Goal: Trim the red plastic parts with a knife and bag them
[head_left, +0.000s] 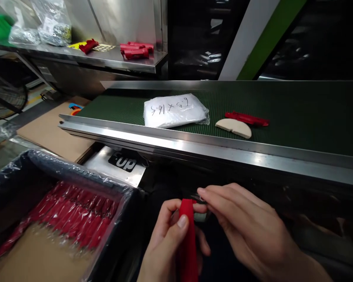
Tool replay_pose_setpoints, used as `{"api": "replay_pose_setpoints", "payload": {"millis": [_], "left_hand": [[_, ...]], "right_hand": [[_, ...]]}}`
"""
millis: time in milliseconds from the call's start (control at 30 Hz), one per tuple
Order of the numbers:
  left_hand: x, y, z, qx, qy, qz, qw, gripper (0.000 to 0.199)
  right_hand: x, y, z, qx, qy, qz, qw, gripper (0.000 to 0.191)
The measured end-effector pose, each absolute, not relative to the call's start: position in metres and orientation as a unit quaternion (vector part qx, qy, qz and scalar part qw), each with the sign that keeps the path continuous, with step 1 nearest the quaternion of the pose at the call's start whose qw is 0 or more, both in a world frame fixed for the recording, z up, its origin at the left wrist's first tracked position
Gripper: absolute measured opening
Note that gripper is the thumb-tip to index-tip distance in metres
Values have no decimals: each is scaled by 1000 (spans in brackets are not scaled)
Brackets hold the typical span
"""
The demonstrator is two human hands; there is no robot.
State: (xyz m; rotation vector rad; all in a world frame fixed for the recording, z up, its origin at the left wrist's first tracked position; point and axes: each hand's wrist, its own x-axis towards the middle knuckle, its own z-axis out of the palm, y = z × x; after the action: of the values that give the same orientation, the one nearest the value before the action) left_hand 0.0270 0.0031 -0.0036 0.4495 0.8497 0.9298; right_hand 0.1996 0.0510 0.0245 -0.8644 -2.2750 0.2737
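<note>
My left hand (172, 239) is closed around a long red plastic part (188, 239), its thumb lying along the near face. The part stands roughly upright in front of my body. At its top end, my right hand (250, 227) pinches a small dark metal tool (197, 197) between thumb and fingers. The tool's tip is at or very close to the red edge; contact cannot be made out. Most of the tool is hidden by the right fingers, so its kind is unclear.
A green conveyor belt (300, 117) with a metal rail carries a white plastic-wrapped pack (173, 111), a beige half-disc (233, 128) and a red part (247, 118). A lined bin (111, 186) at left holds several bagged red parts (76, 213). More red parts (137, 51) lie on a back shelf.
</note>
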Motion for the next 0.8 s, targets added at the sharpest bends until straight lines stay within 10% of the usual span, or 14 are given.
{"api": "replay_pose_setpoints", "payload": {"millis": [800], "left_hand": [[30,-3,0,175,381,484,768,19]], "right_hand": [[197,42,27,-332,-876,95,336,31]]}}
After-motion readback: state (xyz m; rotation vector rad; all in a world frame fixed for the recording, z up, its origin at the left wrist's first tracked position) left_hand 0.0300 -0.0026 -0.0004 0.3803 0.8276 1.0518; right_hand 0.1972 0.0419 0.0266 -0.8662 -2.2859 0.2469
